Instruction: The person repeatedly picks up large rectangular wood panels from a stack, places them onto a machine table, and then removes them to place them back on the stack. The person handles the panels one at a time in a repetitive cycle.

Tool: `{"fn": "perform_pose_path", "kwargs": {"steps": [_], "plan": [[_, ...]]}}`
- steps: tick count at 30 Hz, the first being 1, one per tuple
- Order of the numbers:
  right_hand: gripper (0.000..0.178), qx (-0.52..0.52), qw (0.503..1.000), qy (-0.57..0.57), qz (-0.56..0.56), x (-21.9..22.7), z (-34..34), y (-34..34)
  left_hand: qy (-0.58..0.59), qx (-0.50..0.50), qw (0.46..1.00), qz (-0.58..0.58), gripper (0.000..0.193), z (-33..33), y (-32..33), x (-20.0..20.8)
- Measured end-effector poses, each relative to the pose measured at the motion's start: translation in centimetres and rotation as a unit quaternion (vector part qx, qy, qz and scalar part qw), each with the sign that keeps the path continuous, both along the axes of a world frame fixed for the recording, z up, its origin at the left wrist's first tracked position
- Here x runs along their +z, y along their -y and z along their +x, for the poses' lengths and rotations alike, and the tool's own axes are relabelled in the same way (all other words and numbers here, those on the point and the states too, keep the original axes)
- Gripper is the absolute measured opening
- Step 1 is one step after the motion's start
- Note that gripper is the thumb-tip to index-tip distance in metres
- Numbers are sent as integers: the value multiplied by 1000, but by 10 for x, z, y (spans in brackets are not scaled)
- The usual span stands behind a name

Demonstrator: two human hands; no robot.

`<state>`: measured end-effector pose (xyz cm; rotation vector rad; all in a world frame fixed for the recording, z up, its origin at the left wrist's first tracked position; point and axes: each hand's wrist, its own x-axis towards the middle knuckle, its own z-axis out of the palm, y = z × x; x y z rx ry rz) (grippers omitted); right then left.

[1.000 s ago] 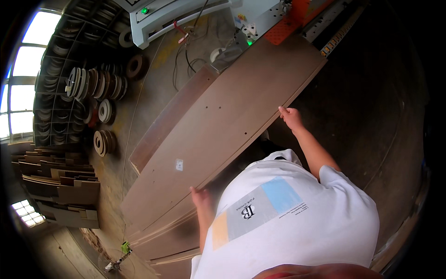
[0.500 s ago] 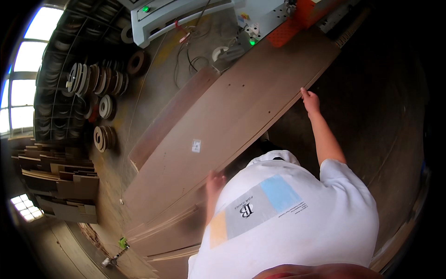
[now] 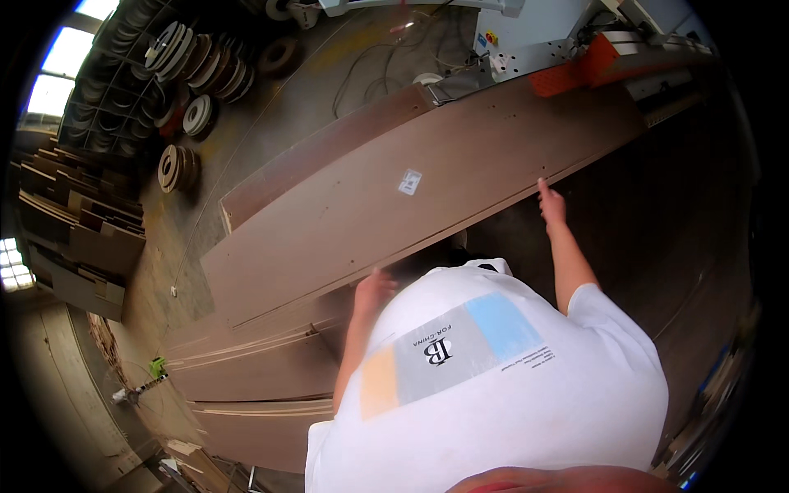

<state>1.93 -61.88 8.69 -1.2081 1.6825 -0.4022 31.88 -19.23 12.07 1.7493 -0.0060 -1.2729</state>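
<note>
Fingers [image 3: 544, 189] of the right hand [image 3: 554, 207] grip a brown board [image 3: 485, 156] by its near edge; the left hand [image 3: 374, 292] blurs beside that edge, and I can't tell its hold.

The person [image 3: 509, 403] is wearing a white shirt [image 3: 575, 386] with short sleeves [image 3: 598, 319]; a slanting panel [image 3: 415, 370] of pale orange, grey and light blue blocks is crossing it, bearing dark lettering [image 3: 438, 352].

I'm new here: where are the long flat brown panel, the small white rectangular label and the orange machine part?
Long flat brown panel [image 3: 460, 168]: head view, its top face.
Small white rectangular label [image 3: 409, 181]: head view, its centre.
Orange machine part [image 3: 575, 71]: head view, its orange surface.
</note>
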Motion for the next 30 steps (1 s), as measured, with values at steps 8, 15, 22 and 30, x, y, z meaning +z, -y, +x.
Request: {"fn": "perform_pose_path", "kwargs": {"steps": [8, 15, 22, 30], "plan": [[53, 224, 964, 68, 128, 19, 89, -134, -70, 319, 945, -4, 41, 16, -78, -21], [52, 245, 947, 91, 186, 16, 110, -147, 12, 168, 986, 19, 61, 15, -73, -1], [47, 94, 976, 137, 140, 6, 84, -126, 5, 119, 986, -118, 45, -24, -47, 0], [48, -16, 990, 117, 80, -1, 60, -88, 75, 156, 954, -244, 50, 25, -9, 29]]}}
